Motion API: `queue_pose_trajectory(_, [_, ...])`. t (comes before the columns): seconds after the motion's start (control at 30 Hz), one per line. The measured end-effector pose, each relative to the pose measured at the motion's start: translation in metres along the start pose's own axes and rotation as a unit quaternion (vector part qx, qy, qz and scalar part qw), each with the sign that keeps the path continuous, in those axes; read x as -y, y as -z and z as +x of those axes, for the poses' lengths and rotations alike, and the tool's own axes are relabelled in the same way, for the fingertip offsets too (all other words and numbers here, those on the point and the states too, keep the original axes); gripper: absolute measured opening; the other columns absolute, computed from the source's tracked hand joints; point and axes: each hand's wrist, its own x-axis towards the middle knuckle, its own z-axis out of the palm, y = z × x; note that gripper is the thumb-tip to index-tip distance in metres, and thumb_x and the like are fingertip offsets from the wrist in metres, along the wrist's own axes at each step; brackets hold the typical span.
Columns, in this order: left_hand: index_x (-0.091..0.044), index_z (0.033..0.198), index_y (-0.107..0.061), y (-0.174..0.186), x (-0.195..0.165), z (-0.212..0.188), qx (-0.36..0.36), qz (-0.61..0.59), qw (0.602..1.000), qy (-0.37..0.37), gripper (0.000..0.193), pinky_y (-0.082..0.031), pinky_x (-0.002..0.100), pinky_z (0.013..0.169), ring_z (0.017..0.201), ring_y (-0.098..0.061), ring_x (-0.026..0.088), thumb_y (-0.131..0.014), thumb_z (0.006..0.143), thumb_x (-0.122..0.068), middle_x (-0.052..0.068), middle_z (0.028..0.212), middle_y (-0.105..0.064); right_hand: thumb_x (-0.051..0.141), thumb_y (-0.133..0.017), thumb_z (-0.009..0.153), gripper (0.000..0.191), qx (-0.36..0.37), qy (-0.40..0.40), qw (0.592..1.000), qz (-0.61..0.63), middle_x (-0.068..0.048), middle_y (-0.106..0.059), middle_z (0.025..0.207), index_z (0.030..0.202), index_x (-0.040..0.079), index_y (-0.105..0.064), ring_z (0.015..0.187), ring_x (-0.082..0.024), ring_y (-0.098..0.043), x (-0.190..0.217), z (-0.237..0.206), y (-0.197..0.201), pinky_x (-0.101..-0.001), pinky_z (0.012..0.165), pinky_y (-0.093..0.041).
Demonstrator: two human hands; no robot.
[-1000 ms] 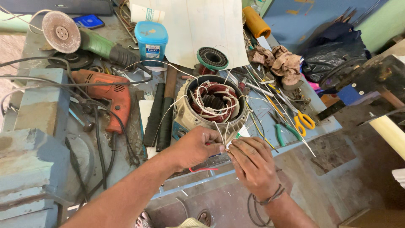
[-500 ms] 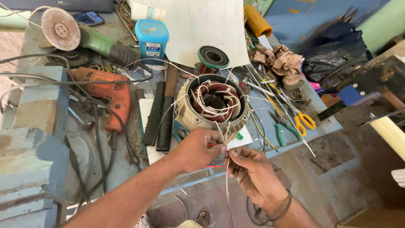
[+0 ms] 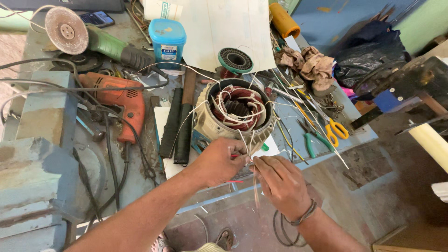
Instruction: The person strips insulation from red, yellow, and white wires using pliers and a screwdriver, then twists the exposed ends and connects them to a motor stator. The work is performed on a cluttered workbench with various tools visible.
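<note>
left hand (image 3: 219,161) pinches thin wires (image 3: 246,142) with its fingers | right hand (image 3: 280,179) pinches the same wires, touching the left | wires come out of the round motor (image 3: 235,112) on the worktop (image 3: 298,140) edge | orange drill (image 3: 119,100) lies to the left

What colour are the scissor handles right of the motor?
Yellow; the scissors show best in the head view.

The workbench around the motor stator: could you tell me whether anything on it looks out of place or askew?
The yellow-handled scissors and green-handled pliers lie close to the bench's front edge, among loose white wire leads that stick out past it.
</note>
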Motion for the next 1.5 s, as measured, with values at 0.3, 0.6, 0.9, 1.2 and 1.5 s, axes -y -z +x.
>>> queue_pose_trajectory(0.3, [0.0,0.091,-0.073,-0.002,0.005,0.002,-0.002,-0.049,0.999,-0.004,0.015,-0.052,0.031,0.067,0.07,-0.057,0.008,-0.071,0.089,-0.014,0.006,0.072,-0.069,0.016,-0.067,0.094,0.024,-0.018,-0.571,0.582,0.579,-0.011,-0.068,0.067,0.086,-0.006,-0.07,0.053,-0.019,-0.059,-0.018,-0.011,-0.023,-0.0328,0.049,-0.045])
queue_pose_trajectory(0.6, [0.0,0.093,-0.075,-0.001,0.006,0.004,0.028,-0.146,0.988,0.05,0.015,-0.048,0.029,0.064,0.071,-0.055,0.007,-0.073,0.089,-0.014,0.0,0.074,-0.066,0.011,-0.079,0.084,0.029,-0.096,-0.071,0.993,0.016,-0.012,-0.068,0.103,0.108,0.0,-0.067,0.088,-0.029,-0.067,0.004,-0.004,-0.004,-0.0383,0.079,-0.055])
queue_pose_trajectory(0.9, [0.001,0.092,-0.074,-0.002,0.005,0.003,0.019,-0.108,0.994,0.017,0.016,-0.048,0.03,0.064,0.071,-0.054,0.008,-0.072,0.089,-0.015,0.002,0.072,-0.064,0.004,-0.074,0.088,0.015,-0.006,-0.074,0.997,0.025,-0.009,-0.069,0.094,0.101,-0.001,-0.069,0.082,-0.026,-0.067,-0.005,-0.012,-0.006,-0.0376,0.07,-0.055])
queue_pose_trajectory(1.2, [0.0,0.095,-0.074,-0.003,0.004,0.0,0.021,-0.102,0.995,0.009,0.016,-0.05,0.03,0.065,0.071,-0.055,0.007,-0.07,0.091,-0.015,0.003,0.073,-0.066,0.011,-0.063,0.1,0.022,0.038,-0.479,0.658,0.58,-0.011,-0.07,0.086,0.106,-0.007,-0.073,0.07,-0.016,-0.063,-0.023,-0.031,-0.011,-0.0282,0.059,-0.048])
queue_pose_trajectory(1.5, [-0.001,0.095,-0.074,-0.004,0.004,0.001,0.009,-0.079,0.997,-0.001,0.015,-0.051,0.031,0.064,0.07,-0.055,0.007,-0.071,0.089,-0.015,0.005,0.072,-0.068,0.005,-0.079,0.082,0.03,-0.006,0.023,1.0,-0.02,-0.013,-0.068,0.102,0.108,-0.003,-0.067,0.09,-0.03,-0.067,-0.001,0.002,0.007,-0.0408,0.075,-0.056])
